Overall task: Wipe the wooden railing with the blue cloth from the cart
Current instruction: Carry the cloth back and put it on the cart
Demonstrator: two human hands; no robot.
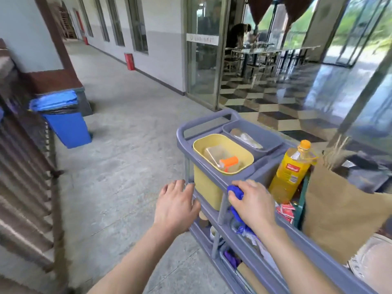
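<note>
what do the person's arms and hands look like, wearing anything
Both arms are bare from the bottom edge of the frame to the wrist: no sleeves show. The left hand and right hand have no gloves, and no rings, watch or wristband show on the backs that face the camera. Nails look short and unpainted, though the picture is a little soft.

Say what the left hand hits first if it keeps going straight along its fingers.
Probably the yellow bin in the grey cart. The left hand is open, fingers aimed up-right, fingertips already at the cart's side by the bin's wall. Depth is unclear; the cart's post may come first.
</note>
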